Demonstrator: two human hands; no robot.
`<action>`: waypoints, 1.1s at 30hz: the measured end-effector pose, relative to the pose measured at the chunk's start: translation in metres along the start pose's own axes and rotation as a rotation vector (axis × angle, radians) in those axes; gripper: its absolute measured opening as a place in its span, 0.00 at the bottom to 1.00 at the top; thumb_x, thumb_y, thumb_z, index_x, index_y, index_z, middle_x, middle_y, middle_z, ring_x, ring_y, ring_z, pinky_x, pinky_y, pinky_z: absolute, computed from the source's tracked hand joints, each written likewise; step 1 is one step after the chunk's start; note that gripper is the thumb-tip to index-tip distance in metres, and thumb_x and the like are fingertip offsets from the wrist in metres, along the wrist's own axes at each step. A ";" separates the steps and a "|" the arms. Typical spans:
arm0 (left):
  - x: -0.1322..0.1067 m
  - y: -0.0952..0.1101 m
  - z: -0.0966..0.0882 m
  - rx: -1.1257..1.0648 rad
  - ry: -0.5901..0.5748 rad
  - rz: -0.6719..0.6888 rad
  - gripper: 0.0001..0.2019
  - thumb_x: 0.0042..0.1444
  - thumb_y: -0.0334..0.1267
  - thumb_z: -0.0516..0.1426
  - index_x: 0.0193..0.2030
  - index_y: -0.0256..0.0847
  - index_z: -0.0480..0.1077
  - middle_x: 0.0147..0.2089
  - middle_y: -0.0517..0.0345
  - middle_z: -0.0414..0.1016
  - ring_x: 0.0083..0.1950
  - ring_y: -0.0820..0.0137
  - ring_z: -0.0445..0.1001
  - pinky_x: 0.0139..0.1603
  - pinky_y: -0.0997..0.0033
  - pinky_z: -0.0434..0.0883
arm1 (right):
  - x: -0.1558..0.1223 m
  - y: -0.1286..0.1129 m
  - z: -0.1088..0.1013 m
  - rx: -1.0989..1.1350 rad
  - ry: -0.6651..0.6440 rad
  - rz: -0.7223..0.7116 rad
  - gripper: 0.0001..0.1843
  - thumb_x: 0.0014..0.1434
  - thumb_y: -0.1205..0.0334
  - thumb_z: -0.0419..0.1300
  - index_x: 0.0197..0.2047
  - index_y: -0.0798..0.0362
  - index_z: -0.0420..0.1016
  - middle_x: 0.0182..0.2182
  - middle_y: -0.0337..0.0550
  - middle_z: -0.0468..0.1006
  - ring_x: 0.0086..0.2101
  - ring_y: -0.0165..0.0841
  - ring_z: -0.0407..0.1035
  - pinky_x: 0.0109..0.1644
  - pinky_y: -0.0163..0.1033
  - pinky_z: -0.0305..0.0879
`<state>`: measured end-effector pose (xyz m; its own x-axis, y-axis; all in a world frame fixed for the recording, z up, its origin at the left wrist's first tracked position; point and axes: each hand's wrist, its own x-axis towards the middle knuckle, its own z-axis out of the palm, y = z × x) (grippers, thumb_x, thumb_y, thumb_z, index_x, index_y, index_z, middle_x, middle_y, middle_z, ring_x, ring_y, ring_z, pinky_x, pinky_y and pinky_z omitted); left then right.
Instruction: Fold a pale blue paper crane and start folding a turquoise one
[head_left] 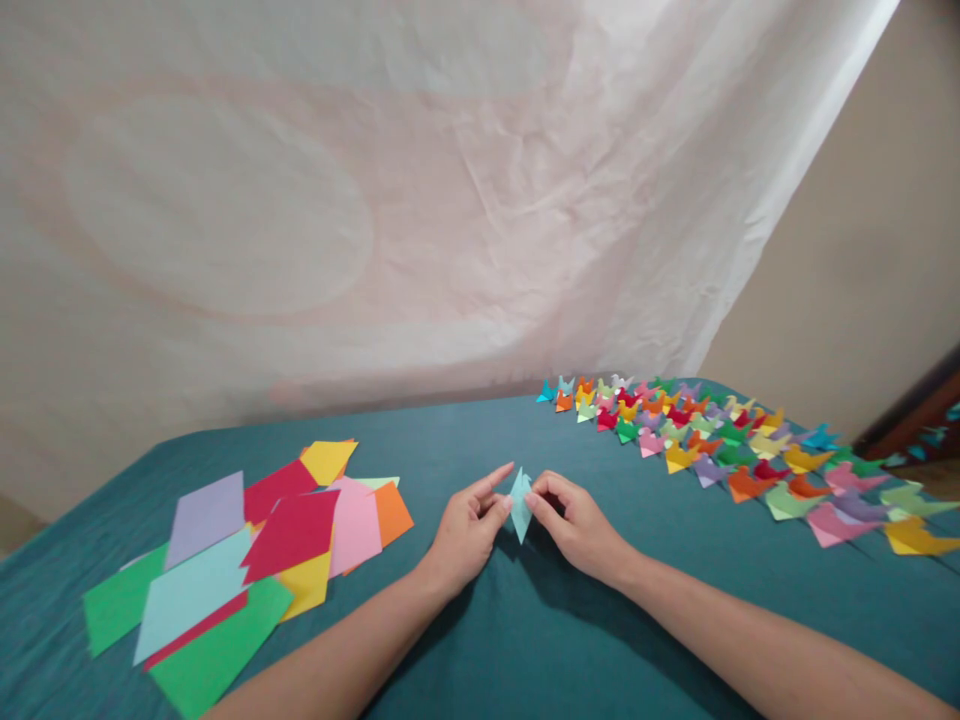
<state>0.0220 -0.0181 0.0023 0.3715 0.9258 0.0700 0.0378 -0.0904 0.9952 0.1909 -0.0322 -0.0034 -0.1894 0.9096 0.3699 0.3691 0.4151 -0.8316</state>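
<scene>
A small pale blue folded paper bird point(520, 508) is held up between my two hands above the table, its pointed end hanging down. My left hand point(471, 525) pinches its left side between thumb and fingers, with the index finger stretched out past it. On the other side, my right hand point(574, 520) grips the paper between thumb and bent index finger. The fingertips cover part of the folds on both edges.
Loose coloured paper sheets point(292, 535) overlap in a pile at the left on the teal tablecloth point(450, 670). Rows of finished folded paper birds point(682, 457) stand at the right. A pale cloth sheet point(420, 200) hangs behind the table.
</scene>
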 end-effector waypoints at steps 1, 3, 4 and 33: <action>0.000 0.001 0.000 0.015 0.001 0.006 0.29 0.53 0.45 0.57 0.61 0.35 0.61 0.21 0.68 0.56 0.23 0.78 0.51 0.25 0.77 0.50 | 0.000 0.000 0.000 -0.003 -0.010 0.005 0.12 0.62 0.58 0.51 0.28 0.53 0.64 0.25 0.36 0.63 0.27 0.29 0.59 0.32 0.34 0.57; -0.001 0.002 0.000 0.045 0.003 0.019 0.29 0.54 0.44 0.56 0.61 0.35 0.60 0.21 0.69 0.54 0.23 0.78 0.50 0.25 0.77 0.50 | 0.000 0.000 0.000 -0.008 -0.033 0.021 0.12 0.62 0.58 0.51 0.29 0.53 0.64 0.25 0.36 0.63 0.27 0.29 0.59 0.31 0.34 0.57; -0.001 0.003 0.000 0.065 0.006 0.024 0.28 0.54 0.43 0.55 0.61 0.35 0.60 0.21 0.69 0.54 0.23 0.78 0.50 0.26 0.77 0.50 | 0.000 0.001 0.000 -0.014 -0.043 0.030 0.12 0.62 0.58 0.51 0.29 0.53 0.64 0.24 0.35 0.63 0.27 0.29 0.59 0.31 0.34 0.57; -0.009 -0.001 -0.006 1.053 -0.156 0.462 0.18 0.54 0.24 0.51 0.49 0.43 0.70 0.49 0.56 0.74 0.54 0.63 0.63 0.56 0.58 0.59 | 0.007 0.029 -0.008 -0.474 -0.041 -0.070 0.08 0.56 0.59 0.59 0.27 0.52 0.70 0.40 0.45 0.70 0.44 0.39 0.62 0.47 0.47 0.57</action>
<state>0.0126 -0.0242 0.0014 0.6590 0.6763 0.3291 0.5949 -0.7364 0.3221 0.2079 -0.0133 -0.0219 -0.2603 0.8816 0.3937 0.7265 0.4474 -0.5215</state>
